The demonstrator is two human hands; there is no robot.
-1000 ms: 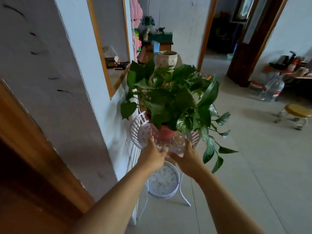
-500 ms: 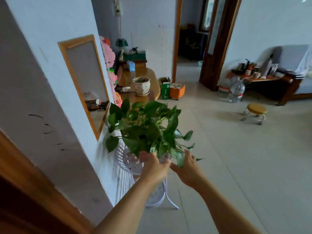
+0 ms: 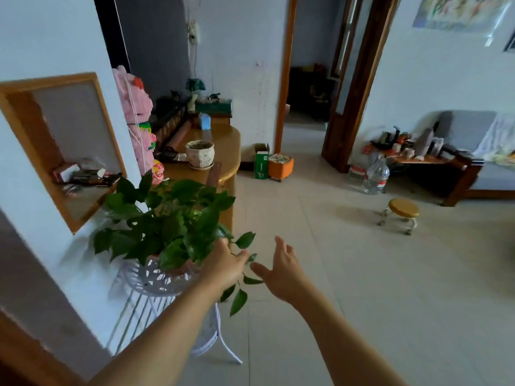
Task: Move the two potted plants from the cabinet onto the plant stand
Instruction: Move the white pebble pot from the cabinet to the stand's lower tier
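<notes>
Both hands empty beside the leafy plant on the stand; second pot on the tabletop.

I see my right hand [image 3: 281,270] spread wide, fingers apart, gripping nothing and clear of the foliage, with only a trailing leaf between it and my left hand [image 3: 225,264]. The left hand's grip is loose and closed on nothing; its fingers lie against the outer leaves of the green potted plant [image 3: 167,218], and whether they touch the pot I cannot tell. That plant sits in the top basket of the white plant stand [image 3: 156,280], which stands on the floor against the wall, its lower shelf mostly hidden behind my left forearm. Beyond it, well apart, the white pot [image 3: 200,153] rests on its saucer on the wooden cabinet [image 3: 225,151] tabletop.
</notes>
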